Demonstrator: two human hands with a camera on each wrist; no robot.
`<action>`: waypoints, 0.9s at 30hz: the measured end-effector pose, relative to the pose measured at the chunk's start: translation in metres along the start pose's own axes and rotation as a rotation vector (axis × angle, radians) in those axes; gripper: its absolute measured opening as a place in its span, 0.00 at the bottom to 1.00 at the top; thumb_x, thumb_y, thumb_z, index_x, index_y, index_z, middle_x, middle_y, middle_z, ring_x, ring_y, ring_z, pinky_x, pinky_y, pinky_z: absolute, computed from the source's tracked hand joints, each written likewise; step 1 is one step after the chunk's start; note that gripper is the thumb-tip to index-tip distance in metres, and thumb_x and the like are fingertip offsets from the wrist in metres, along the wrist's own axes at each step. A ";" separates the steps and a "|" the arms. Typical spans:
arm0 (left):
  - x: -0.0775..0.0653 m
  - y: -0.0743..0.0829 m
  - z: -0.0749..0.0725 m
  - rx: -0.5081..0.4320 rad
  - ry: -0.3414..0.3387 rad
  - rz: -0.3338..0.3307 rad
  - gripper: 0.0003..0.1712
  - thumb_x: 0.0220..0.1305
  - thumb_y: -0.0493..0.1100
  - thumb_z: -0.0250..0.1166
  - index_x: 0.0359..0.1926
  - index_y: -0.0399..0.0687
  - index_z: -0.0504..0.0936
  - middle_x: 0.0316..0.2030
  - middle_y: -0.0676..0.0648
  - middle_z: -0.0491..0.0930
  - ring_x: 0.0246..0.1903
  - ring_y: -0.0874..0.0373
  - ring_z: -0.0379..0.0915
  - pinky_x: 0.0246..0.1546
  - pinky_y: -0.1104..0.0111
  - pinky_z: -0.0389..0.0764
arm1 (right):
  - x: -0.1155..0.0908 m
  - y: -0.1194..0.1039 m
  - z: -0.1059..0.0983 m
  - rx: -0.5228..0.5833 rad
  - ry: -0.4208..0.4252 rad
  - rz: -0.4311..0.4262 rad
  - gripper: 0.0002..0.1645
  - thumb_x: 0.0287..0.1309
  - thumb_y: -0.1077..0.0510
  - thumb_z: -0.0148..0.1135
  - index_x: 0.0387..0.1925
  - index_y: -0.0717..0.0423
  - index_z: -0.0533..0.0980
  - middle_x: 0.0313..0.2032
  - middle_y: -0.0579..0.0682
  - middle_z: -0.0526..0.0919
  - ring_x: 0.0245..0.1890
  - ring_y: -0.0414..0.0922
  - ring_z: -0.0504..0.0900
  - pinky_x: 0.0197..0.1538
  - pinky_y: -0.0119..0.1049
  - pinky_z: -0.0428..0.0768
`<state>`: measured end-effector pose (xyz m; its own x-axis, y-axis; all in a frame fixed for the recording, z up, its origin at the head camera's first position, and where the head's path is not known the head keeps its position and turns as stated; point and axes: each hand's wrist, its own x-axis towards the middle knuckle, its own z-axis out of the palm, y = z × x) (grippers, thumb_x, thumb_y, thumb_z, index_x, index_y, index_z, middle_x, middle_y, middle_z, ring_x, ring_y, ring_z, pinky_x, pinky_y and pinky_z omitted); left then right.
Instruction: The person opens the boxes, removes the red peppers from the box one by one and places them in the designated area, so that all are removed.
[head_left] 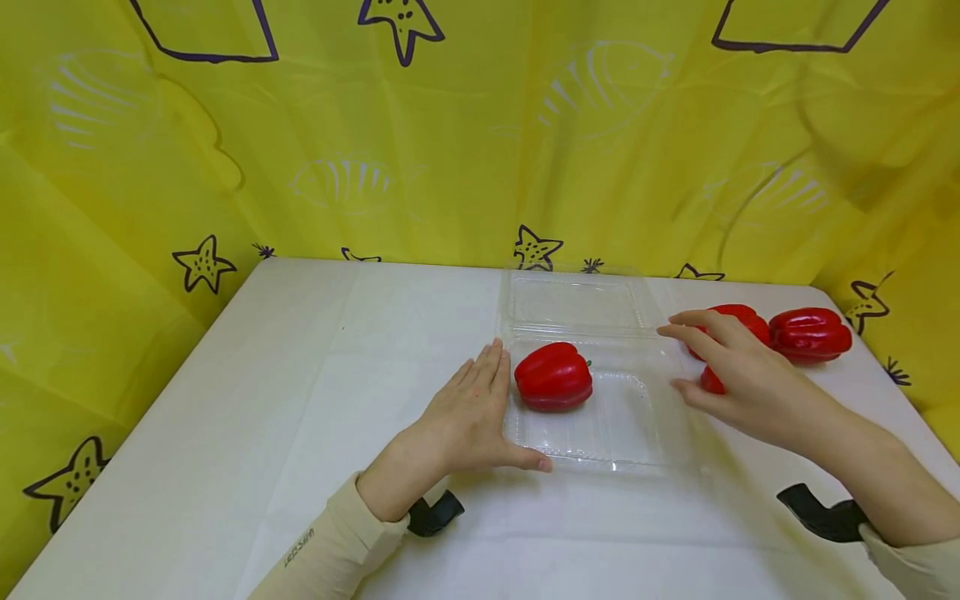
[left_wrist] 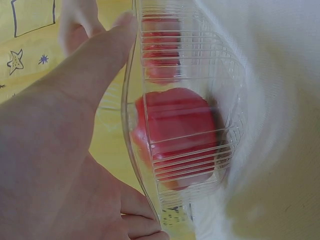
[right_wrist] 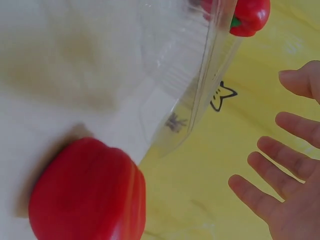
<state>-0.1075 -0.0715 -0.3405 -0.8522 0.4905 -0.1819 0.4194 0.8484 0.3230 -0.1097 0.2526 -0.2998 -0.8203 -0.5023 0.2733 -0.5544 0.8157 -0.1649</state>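
Observation:
A clear plastic clamshell box (head_left: 622, 425) lies on the table with its lid (head_left: 577, 300) folded back. One red bell pepper (head_left: 553, 377) sits in the left part of its base; in the left wrist view this pepper (left_wrist: 175, 130) shows through the ribbed wall. My left hand (head_left: 468, 417) touches the box's left rim with straight fingers, its thumb along the front edge. Over the right side of the box hovers my right hand (head_left: 738, 375), fingers spread and holding nothing. Behind and below it are other red bell peppers (head_left: 810, 335), partly hidden by the hand.
A white cloth covers the table (head_left: 360, 375). A yellow curtain (head_left: 465, 125) with sea-creature drawings hangs along the back and sides. Dark straps (head_left: 821, 512) sit at both wrists. In the right wrist view a loose bell pepper (right_wrist: 90, 195) lies near the box.

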 end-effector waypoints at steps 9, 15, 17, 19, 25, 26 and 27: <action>0.001 0.000 0.000 -0.003 -0.003 -0.003 0.77 0.43 0.80 0.67 0.78 0.39 0.41 0.80 0.42 0.37 0.79 0.49 0.33 0.78 0.55 0.46 | 0.014 -0.020 0.007 0.030 -0.002 -0.062 0.38 0.49 0.58 0.75 0.63 0.51 0.71 0.62 0.56 0.71 0.49 0.51 0.77 0.38 0.42 0.88; 0.001 0.000 0.000 -0.001 -0.009 -0.005 0.77 0.43 0.81 0.66 0.78 0.39 0.41 0.80 0.42 0.36 0.79 0.49 0.32 0.78 0.55 0.46 | 0.023 -0.032 0.013 0.058 -0.015 -0.095 0.38 0.51 0.58 0.73 0.64 0.53 0.70 0.63 0.57 0.71 0.60 0.56 0.72 0.45 0.53 0.86; 0.001 0.000 -0.001 -0.002 -0.012 -0.006 0.77 0.43 0.81 0.66 0.78 0.39 0.41 0.80 0.42 0.36 0.79 0.49 0.32 0.78 0.55 0.46 | 0.026 -0.035 0.015 0.062 -0.016 -0.106 0.38 0.51 0.58 0.73 0.64 0.54 0.70 0.62 0.57 0.71 0.60 0.56 0.72 0.47 0.53 0.86; 0.001 0.000 -0.001 -0.003 -0.014 -0.006 0.77 0.43 0.81 0.66 0.78 0.39 0.41 0.80 0.42 0.36 0.79 0.49 0.32 0.78 0.55 0.46 | 0.029 -0.037 0.017 0.066 -0.014 -0.121 0.37 0.51 0.58 0.73 0.64 0.54 0.70 0.62 0.57 0.71 0.60 0.56 0.72 0.48 0.53 0.85; 0.001 0.000 -0.001 0.002 -0.013 -0.008 0.78 0.42 0.81 0.66 0.78 0.39 0.41 0.80 0.42 0.37 0.79 0.49 0.33 0.78 0.55 0.46 | 0.036 -0.044 0.026 0.068 -0.014 -0.173 0.37 0.50 0.57 0.74 0.63 0.55 0.70 0.61 0.56 0.72 0.61 0.54 0.73 0.50 0.50 0.85; 0.001 0.000 -0.001 0.003 -0.013 -0.008 0.78 0.42 0.81 0.66 0.78 0.39 0.41 0.80 0.42 0.37 0.79 0.49 0.33 0.78 0.55 0.46 | 0.037 -0.046 0.028 0.072 -0.020 -0.175 0.37 0.50 0.57 0.74 0.63 0.55 0.71 0.62 0.56 0.72 0.61 0.54 0.73 0.51 0.50 0.85; 0.001 0.000 -0.001 0.003 -0.013 -0.007 0.77 0.42 0.81 0.66 0.78 0.39 0.42 0.80 0.42 0.37 0.79 0.49 0.33 0.78 0.55 0.47 | 0.038 -0.047 0.030 0.076 -0.027 -0.174 0.37 0.50 0.57 0.74 0.63 0.55 0.71 0.62 0.55 0.72 0.61 0.54 0.73 0.52 0.50 0.85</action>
<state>-0.1089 -0.0710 -0.3397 -0.8512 0.4867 -0.1964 0.4140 0.8527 0.3187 -0.1185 0.1866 -0.3099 -0.7138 -0.6426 0.2784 -0.6967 0.6923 -0.1882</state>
